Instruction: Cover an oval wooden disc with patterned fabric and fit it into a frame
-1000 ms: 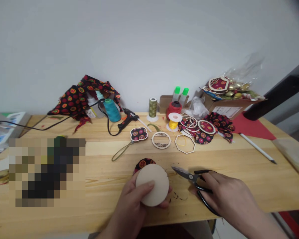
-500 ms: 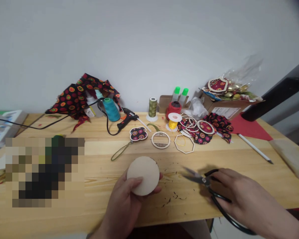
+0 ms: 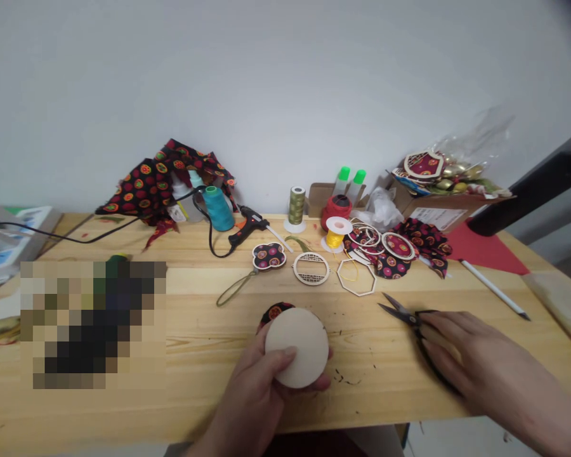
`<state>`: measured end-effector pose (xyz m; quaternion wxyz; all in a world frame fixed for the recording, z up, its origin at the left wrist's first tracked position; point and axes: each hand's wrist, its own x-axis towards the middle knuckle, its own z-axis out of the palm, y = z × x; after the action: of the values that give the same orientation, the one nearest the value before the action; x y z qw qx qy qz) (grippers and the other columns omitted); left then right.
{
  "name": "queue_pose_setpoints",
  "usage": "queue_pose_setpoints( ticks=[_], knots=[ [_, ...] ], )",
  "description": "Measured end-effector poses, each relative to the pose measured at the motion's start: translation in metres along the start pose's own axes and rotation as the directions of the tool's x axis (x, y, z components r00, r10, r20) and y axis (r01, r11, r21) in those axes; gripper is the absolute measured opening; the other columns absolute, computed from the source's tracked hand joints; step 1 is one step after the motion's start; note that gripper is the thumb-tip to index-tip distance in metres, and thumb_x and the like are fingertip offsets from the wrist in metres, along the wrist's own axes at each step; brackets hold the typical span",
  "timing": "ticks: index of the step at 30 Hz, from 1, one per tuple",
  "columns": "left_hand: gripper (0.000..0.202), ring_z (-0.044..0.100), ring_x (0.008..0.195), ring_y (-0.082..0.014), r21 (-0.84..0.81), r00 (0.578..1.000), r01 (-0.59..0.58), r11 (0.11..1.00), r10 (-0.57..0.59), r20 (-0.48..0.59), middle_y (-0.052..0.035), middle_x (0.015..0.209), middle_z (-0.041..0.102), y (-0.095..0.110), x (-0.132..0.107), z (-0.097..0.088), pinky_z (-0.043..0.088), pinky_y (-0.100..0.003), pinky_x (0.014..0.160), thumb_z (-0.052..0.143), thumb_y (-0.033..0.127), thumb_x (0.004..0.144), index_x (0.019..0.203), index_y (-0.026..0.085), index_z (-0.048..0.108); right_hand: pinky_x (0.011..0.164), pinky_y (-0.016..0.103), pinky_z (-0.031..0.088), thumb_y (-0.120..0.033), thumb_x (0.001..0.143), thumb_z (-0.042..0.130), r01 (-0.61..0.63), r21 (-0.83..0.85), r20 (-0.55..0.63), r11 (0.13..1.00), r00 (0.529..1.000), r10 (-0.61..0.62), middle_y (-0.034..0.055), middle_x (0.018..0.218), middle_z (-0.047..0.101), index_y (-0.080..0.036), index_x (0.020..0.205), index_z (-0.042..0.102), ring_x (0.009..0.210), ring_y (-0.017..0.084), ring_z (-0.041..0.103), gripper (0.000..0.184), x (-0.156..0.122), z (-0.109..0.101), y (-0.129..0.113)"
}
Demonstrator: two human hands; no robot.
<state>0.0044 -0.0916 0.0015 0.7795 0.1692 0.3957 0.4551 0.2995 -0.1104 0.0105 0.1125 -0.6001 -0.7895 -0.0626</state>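
Observation:
My left hand (image 3: 261, 387) grips a round, pale disc (image 3: 297, 348), its thumb pressed on the flat face and fingers behind. Dark patterned fabric (image 3: 275, 312) shows behind the disc's upper left edge. On the right, my right hand (image 3: 461, 352) is over the black handles of a pair of scissors (image 3: 404, 314), fingers around them. The scissors are low at the tabletop with blades slightly apart, pointing up and left. My palm hides part of the handles. Dark snippets (image 3: 347, 379) are scattered between my hands.
Beyond my hands lie a fabric-covered flower-shaped piece (image 3: 269, 256), a round lattice frame (image 3: 311, 268) and an octagonal frame (image 3: 356, 277). Behind them stand a glue gun (image 3: 248, 227), thread spools (image 3: 296, 208) and a cardboard box (image 3: 440, 209). A white pencil (image 3: 495, 289) lies right; blurred blocks cover the left.
My right hand has brought the scissors lower and slightly right, and the blades have come closer together. The disc has shifted right and down in view, with fabric now showing behind it.

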Motion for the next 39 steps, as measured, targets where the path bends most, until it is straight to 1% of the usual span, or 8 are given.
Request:
queue_pose_setpoints(
  ticks=[9, 13, 18, 28, 31, 33, 36, 39],
  knots=[
    [0.034, 0.064, 0.085, -0.0284, 0.093, 0.987, 0.079, 0.992, -0.091, 0.129, -0.0122, 0.094, 0.067, -0.008, -0.006, 0.002, 0.056, -0.041, 0.065, 0.062, 0.012, 0.074, 0.108, 0.013, 0.060, 0.057, 0.022, 0.049, -0.029, 0.087, 0.050, -0.135, 0.714, 0.093, 0.687, 0.991, 0.097, 0.0002, 0.076, 0.064, -0.021, 0.094, 0.061, 0.062, 0.012, 0.058, 0.016, 0.050, 0.006, -0.110],
    [0.031, 0.063, 0.084, -0.0253, 0.152, 0.988, 0.111, 0.982, -0.125, 0.092, -0.0102, 0.096, 0.066, -0.007, -0.010, 0.001, 0.056, -0.037, 0.065, 0.064, 0.013, 0.074, 0.105, 0.015, 0.062, 0.050, 0.021, 0.039, -0.026, 0.088, 0.047, -0.104, 0.630, 0.068, 0.770, 0.995, 0.078, -0.0022, 0.060, 0.056, -0.019, 0.070, 0.056, 0.054, 0.011, 0.050, 0.021, 0.051, 0.014, -0.118],
    [0.028, 0.062, 0.077, -0.0192, 0.240, 0.982, 0.082, 0.967, -0.119, 0.144, -0.0064, 0.093, 0.066, -0.007, -0.008, 0.002, 0.054, -0.033, 0.066, 0.061, 0.017, 0.079, 0.107, 0.017, 0.061, 0.052, 0.024, 0.036, -0.019, 0.092, 0.034, 0.051, 0.312, -0.216, 0.949, 0.976, 0.019, 0.0011, 0.058, 0.055, -0.018, 0.065, 0.052, 0.053, 0.013, 0.052, 0.032, 0.047, 0.027, -0.120],
    [0.026, 0.059, 0.075, -0.0165, 0.210, 0.984, -0.005, 0.978, -0.033, 0.174, -0.0083, 0.093, 0.067, -0.011, -0.003, 0.001, 0.052, -0.030, 0.065, 0.059, 0.018, 0.081, 0.106, 0.014, 0.062, 0.049, 0.025, 0.033, -0.026, 0.093, 0.036, -0.166, 0.242, -0.408, 0.956, 0.877, 0.255, 0.0002, 0.052, 0.052, -0.019, 0.064, 0.050, 0.047, 0.013, 0.050, 0.032, 0.049, 0.026, -0.101],
    [0.027, 0.060, 0.077, -0.0184, 0.161, 0.991, -0.008, 0.987, -0.013, 0.132, -0.0099, 0.094, 0.067, -0.008, -0.003, 0.000, 0.054, -0.031, 0.064, 0.060, 0.018, 0.080, 0.107, 0.013, 0.061, 0.046, 0.022, 0.032, -0.026, 0.091, 0.041, -0.147, 0.407, -0.292, 0.902, 0.914, 0.281, -0.0038, 0.048, 0.045, -0.020, 0.060, 0.046, 0.044, 0.010, 0.045, 0.032, 0.042, 0.015, -0.095],
    [0.029, 0.062, 0.080, -0.0198, 0.137, 0.994, -0.028, 0.990, 0.012, 0.112, -0.0099, 0.096, 0.067, -0.006, -0.002, 0.000, 0.054, -0.031, 0.065, 0.062, 0.019, 0.079, 0.108, 0.014, 0.062, 0.044, 0.020, 0.032, -0.022, 0.088, 0.045, 0.022, 0.510, -0.104, 0.860, 0.994, 0.036, -0.0049, 0.047, 0.044, -0.020, 0.053, 0.041, 0.044, 0.009, 0.044, 0.036, 0.034, 0.006, -0.100],
    [0.029, 0.063, 0.083, -0.0207, 0.118, 0.996, -0.041, 0.992, 0.030, 0.088, -0.0087, 0.097, 0.067, -0.004, 0.000, 0.000, 0.055, -0.030, 0.066, 0.063, 0.019, 0.079, 0.108, 0.016, 0.062, 0.050, 0.018, 0.038, -0.013, 0.080, 0.054, 0.068, 0.648, 0.192, 0.759, 0.949, -0.248, -0.0052, 0.065, 0.061, -0.022, 0.065, 0.054, 0.057, 0.009, 0.056, 0.017, 0.022, -0.005, -0.111],
    [0.026, 0.063, 0.082, -0.0206, 0.139, 0.995, -0.061, 0.988, 0.048, 0.093, -0.0089, 0.097, 0.068, -0.004, 0.000, 0.000, 0.056, -0.031, 0.066, 0.062, 0.020, 0.080, 0.106, 0.016, 0.064, 0.060, 0.021, 0.046, -0.013, 0.083, 0.050, -0.052, 0.652, 0.283, 0.756, 0.942, -0.180, -0.0039, 0.080, 0.067, -0.027, 0.088, 0.060, 0.070, 0.012, 0.061, 0.018, 0.020, -0.008, -0.108]
  ],
)
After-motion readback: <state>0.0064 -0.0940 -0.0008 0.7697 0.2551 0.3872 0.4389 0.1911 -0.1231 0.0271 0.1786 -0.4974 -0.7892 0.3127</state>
